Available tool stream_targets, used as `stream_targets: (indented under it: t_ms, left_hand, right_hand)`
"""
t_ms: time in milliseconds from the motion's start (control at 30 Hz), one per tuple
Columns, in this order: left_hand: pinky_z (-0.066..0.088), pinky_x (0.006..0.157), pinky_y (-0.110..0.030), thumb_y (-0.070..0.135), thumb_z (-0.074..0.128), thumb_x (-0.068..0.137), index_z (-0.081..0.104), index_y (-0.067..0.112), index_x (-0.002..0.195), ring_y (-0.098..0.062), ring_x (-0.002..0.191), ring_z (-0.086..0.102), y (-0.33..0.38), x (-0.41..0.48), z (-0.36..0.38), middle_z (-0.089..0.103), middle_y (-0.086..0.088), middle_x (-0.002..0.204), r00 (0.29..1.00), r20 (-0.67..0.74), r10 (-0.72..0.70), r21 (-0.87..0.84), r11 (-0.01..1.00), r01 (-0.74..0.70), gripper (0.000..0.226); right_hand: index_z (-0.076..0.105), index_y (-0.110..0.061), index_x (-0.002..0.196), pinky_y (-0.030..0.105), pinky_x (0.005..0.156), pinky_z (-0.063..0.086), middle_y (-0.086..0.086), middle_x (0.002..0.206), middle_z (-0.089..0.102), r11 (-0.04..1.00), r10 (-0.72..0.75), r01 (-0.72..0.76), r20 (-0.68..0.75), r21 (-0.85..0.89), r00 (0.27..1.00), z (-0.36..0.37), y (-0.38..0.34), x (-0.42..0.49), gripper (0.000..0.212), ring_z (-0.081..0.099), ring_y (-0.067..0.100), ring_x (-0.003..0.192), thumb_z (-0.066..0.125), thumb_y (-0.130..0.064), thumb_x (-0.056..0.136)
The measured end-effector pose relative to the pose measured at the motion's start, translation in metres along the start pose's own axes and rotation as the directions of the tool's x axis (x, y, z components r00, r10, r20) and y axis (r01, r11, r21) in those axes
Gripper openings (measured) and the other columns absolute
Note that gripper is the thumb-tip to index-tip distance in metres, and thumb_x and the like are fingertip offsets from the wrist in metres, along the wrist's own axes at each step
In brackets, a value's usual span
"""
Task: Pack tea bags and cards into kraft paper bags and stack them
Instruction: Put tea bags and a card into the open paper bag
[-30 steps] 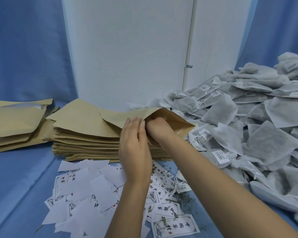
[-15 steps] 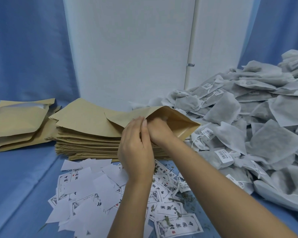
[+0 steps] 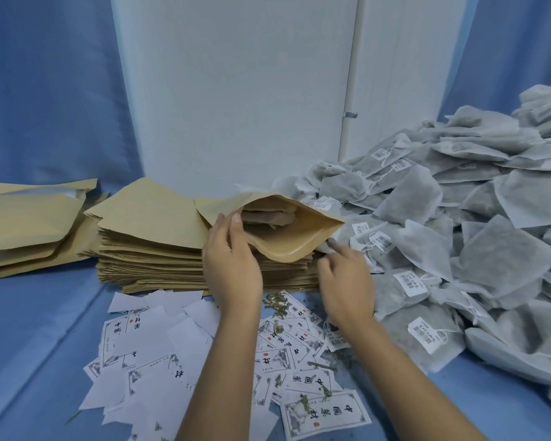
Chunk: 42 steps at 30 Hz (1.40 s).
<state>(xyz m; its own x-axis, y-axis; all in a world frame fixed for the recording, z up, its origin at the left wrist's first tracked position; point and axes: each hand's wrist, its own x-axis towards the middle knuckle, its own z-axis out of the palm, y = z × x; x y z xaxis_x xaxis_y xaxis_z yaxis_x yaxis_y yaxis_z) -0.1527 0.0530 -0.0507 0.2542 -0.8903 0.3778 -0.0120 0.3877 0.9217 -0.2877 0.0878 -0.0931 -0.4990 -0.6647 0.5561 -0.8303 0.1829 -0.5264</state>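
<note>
Left hand [image 3: 233, 265] holds kraft bag [image 3: 288, 241] open; cards [image 3: 326, 415] Chinese-lettered.

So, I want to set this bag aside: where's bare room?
Bare blue cloth lies front left, bordered by the loose kraft bags, the kraft stack and the cards. The right is crowded with tea bags.

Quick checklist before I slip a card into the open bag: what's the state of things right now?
1. Mouth of kraft bag gaping: ok, left hand grips its lip.
2. Inside it, tea bags: ok, visible.
3. Card already inside: cannot tell.
4. Free right hand: ok, looks empty.
5. Reachable cards: ok, scattered in front.
6. Clean cards: not ok, loose tea leaves on some.
</note>
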Motion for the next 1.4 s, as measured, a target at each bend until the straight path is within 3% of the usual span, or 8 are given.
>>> stream_targets:
  t_ms: [100, 233, 533, 733, 1033, 1133, 1233, 1400]
  left_hand:
    - [0.036, 0.107, -0.038, 0.037, 0.039, 0.100, 0.063, 0.018, 0.124, -0.016, 0.127, 0.046, 0.000, 0.000, 0.002, 0.057, 0.001, 0.133, 1.000, 0.000, 0.004, 0.005, 1.000, -0.004, 0.038]
    - [0.037, 0.104, -0.038, 0.036, 0.038, 0.100, 0.062, 0.015, 0.124, -0.019, 0.126, 0.047, -0.001, 0.002, 0.001, 0.059, -0.001, 0.131, 1.000, -0.018, 0.005, 0.015, 1.000, -0.005, 0.040]
    - [0.038, 0.103, -0.038, 0.036, 0.038, 0.100, 0.062, 0.015, 0.124, -0.019, 0.124, 0.048, -0.001, 0.002, -0.001, 0.059, -0.001, 0.130, 1.000, -0.028, 0.015, 0.008, 1.000, -0.015, 0.040]
    - [0.039, 0.101, -0.039, 0.035, 0.038, 0.100, 0.063, 0.015, 0.122, -0.020, 0.122, 0.050, 0.000, 0.003, -0.001, 0.061, -0.002, 0.126, 0.999, -0.033, 0.027, 0.007, 1.000, -0.026, 0.039]
    - [0.040, 0.100, -0.038, 0.035, 0.038, 0.101, 0.065, 0.016, 0.118, -0.019, 0.119, 0.051, -0.001, 0.001, -0.002, 0.062, -0.001, 0.123, 0.998, -0.038, 0.046, 0.007, 0.999, -0.045, 0.037]
    - [0.041, 0.097, -0.035, 0.033, 0.038, 0.101, 0.065, 0.015, 0.115, -0.019, 0.116, 0.053, -0.002, 0.002, -0.002, 0.063, -0.001, 0.120, 0.997, -0.041, 0.063, -0.001, 0.998, -0.064, 0.036]
    - [0.042, 0.097, -0.037, 0.033, 0.038, 0.101, 0.065, 0.013, 0.115, -0.022, 0.115, 0.054, -0.003, 0.003, -0.002, 0.064, -0.003, 0.119, 0.997, -0.041, 0.071, 0.007, 0.997, -0.071, 0.037]
    - [0.041, 0.098, -0.037, 0.034, 0.038, 0.101, 0.065, 0.014, 0.117, -0.021, 0.116, 0.053, -0.003, 0.002, -0.001, 0.063, -0.002, 0.121, 0.997, -0.030, 0.075, 0.007, 0.997, -0.075, 0.037]
  right_hand:
    - [0.063, -0.016, 0.121, 0.037, 0.119, 0.010, 0.003, 0.161, 0.010, 0.925, -0.029, 0.106, 0.213, -0.364, 0.977, 0.007, 0.013, 0.008, 0.039, -0.001, 0.023, 0.147, 0.036, -0.028, 0.096]
    - [0.017, -0.010, 0.151, 0.041, 0.118, 0.005, 0.005, 0.161, -0.008, 0.892, 0.047, 0.082, 0.271, -0.444, 0.961, 0.014, 0.016, 0.013, 0.059, -0.015, 0.028, 0.146, 0.033, -0.029, 0.098]
    - [0.042, 0.002, 0.139, 0.032, 0.115, 0.018, 0.014, 0.146, 0.040, 0.986, -0.058, 0.051, -0.041, -0.158, 0.997, 0.009, 0.013, 0.004, 0.045, 0.030, 0.026, 0.136, 0.041, -0.006, 0.094]
    - [0.067, -0.001, 0.101, 0.029, 0.091, 0.035, 0.011, 0.103, 0.065, 0.942, -0.296, 0.334, -0.404, 0.023, 0.865, -0.003, -0.001, -0.008, 0.030, 0.052, 0.021, 0.102, 0.055, 0.001, 0.075]
    - [0.046, -0.002, 0.134, 0.025, 0.098, 0.035, 0.016, 0.143, 0.044, 0.970, -0.097, 0.140, -0.207, 0.201, 0.974, 0.010, 0.013, -0.007, 0.059, 0.038, 0.019, 0.129, 0.049, 0.015, 0.078]
    - [0.067, -0.007, 0.109, 0.029, 0.099, 0.035, 0.010, 0.117, 0.066, 0.967, -0.148, 0.185, -0.206, 0.173, 0.967, 0.005, 0.017, -0.008, 0.036, 0.049, 0.024, 0.123, 0.049, 0.003, 0.080]
    - [0.066, -0.003, 0.072, 0.035, 0.068, 0.041, 0.010, 0.073, 0.065, 0.896, -0.305, 0.395, -0.365, 0.202, 0.880, -0.006, 0.009, -0.011, 0.025, 0.055, 0.026, 0.078, 0.043, -0.012, 0.075]
    - [0.065, 0.000, 0.073, 0.040, 0.057, 0.044, 0.011, 0.068, 0.062, 0.742, -0.122, 0.380, -0.446, 0.552, 0.887, -0.023, -0.025, -0.007, 0.029, 0.055, 0.027, 0.066, 0.040, -0.013, 0.074]
